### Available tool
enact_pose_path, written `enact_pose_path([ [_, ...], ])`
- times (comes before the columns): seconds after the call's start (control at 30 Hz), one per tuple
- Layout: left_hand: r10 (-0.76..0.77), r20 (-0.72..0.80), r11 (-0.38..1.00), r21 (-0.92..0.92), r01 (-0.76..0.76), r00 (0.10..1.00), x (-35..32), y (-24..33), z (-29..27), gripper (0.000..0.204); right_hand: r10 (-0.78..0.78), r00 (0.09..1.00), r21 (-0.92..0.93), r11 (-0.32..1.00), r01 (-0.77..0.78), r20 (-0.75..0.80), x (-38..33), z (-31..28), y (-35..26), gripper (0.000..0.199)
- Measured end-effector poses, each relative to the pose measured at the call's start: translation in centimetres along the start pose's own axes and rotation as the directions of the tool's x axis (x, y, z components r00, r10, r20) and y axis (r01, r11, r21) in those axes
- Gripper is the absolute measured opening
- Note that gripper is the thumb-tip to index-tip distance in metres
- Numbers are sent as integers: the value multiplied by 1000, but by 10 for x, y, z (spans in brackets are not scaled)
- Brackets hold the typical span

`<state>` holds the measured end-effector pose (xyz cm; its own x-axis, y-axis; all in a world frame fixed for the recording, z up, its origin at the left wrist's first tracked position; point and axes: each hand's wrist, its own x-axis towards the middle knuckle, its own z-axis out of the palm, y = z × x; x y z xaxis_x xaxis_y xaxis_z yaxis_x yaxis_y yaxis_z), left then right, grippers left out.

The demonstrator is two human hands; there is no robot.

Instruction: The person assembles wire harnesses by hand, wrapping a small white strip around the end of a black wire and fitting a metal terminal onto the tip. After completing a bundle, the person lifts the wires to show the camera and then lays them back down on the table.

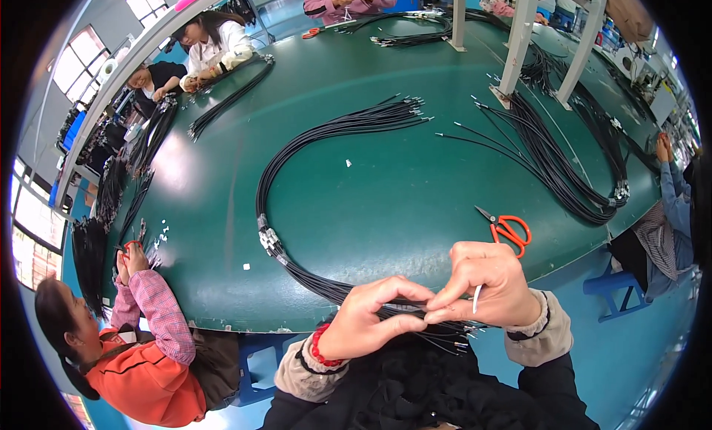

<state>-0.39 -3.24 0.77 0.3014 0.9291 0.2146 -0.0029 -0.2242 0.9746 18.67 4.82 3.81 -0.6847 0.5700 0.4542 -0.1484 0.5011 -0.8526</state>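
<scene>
At five o'clock, the right hand (491, 283) pinches a white strip (477, 299), the left hand (365, 319) something hidden; the black cable bundle (265, 187) is already gathered, bowing toward nine, its finishing apparently left

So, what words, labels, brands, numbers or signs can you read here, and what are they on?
Nothing reads clearly enough to quote.
White pieces on the black cables: too small to tell.
Pale patch on the person in red: too small to read.
Scissors: no lettering visible.
</scene>
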Motion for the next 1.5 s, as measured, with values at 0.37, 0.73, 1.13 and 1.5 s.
enact_pose_path([
  [0.37,-189,156,526,850,-35,969,18,-73,76,77,41,987,-261,962,-81,-155,-107,-85,54,26],
  [0.73,-115,136,365,927,-85,984,79,-156,242,59,400,807,247,915,-320,-435,-307,-278,101,31],
  [1.13,-156,-13,702,702,120,988,93,33,241,36,311,159,339,919,200,-937,-375,-354,-53,25],
  [1.5,299,-326,697,717,28,897,-124,273,129,37,524,775,736,667,-114,-355,-242,-55,-257,13],
])
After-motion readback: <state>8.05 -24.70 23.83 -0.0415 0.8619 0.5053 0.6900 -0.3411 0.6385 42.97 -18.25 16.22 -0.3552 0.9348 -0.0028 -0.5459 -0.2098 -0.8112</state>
